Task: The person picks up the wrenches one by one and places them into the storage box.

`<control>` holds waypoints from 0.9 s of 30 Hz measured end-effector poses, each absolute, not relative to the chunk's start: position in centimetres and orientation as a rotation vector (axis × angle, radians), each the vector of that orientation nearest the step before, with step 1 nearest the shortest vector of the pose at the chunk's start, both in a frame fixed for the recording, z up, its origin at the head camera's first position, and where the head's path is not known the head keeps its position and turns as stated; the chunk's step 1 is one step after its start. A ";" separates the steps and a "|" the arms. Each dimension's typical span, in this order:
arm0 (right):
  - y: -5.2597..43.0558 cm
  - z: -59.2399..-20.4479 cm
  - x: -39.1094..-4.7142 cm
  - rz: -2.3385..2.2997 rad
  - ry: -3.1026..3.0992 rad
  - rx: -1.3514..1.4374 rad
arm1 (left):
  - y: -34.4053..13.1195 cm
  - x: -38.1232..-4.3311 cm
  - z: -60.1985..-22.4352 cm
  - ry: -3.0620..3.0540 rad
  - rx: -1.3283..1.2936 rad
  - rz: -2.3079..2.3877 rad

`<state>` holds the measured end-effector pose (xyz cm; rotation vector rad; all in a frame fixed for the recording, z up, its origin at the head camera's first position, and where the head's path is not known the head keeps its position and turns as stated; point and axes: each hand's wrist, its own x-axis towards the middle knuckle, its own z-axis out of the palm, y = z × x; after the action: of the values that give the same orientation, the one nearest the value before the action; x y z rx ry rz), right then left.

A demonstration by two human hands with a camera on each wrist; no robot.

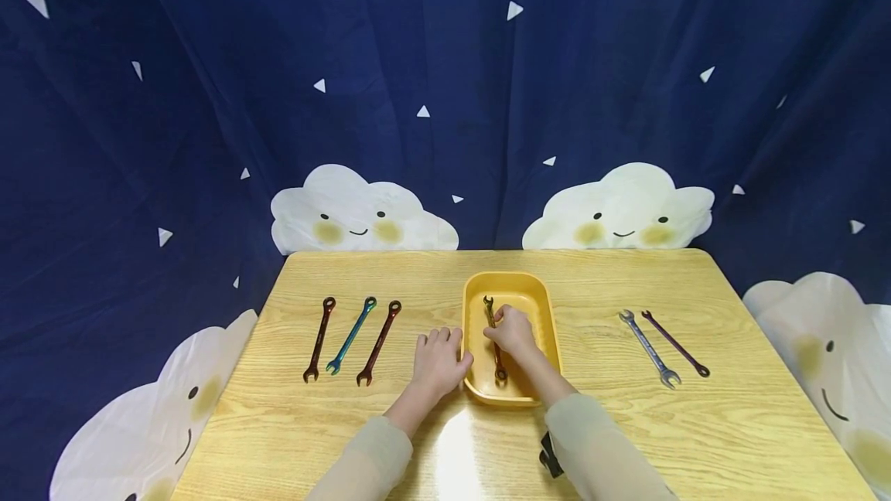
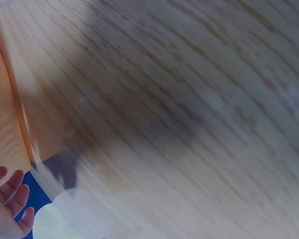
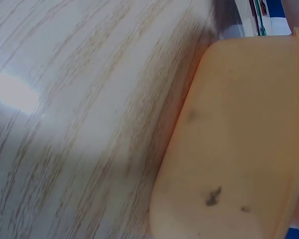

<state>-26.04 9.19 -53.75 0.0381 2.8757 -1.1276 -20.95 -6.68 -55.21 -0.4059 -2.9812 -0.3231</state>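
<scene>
A yellow plastic bin (image 1: 553, 331) stands at the middle of the table, with a dark reddish-gold combination wrench (image 1: 498, 358) lengthwise inside it. My right hand (image 1: 515, 329) reaches over the bin and pinches this wrench near its middle; whether the wrench touches the floor of the bin I cannot tell. Beside the bin's left wall is my left hand (image 1: 438, 362), its thumb at the rim and its fingers loosely bent. In the left wrist view, the fingers of that hand (image 2: 10, 201) hold nothing. The right wrist view shows mostly the bin's outer wall (image 3: 239, 124), with the right hand largely hidden.
Left of the bin lie a dark red wrench (image 1: 319, 340), a blue-green wrench (image 1: 352, 335) and another dark red wrench (image 1: 379, 342). To its right are a silver wrench (image 1: 650, 349) and a slim purple one (image 1: 675, 342). A dark blue curtain (image 1: 473, 60) hangs behind the table.
</scene>
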 end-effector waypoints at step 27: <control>7.4 -55.3 -26.2 -1.217 2.814 0.174 | -6.5 -20.9 -54.9 -3.002 -0.389 -0.305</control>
<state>-26.21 7.37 -55.29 0.1739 2.8141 -1.2168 -20.93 -6.49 -54.94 -0.3886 -3.0022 -0.3050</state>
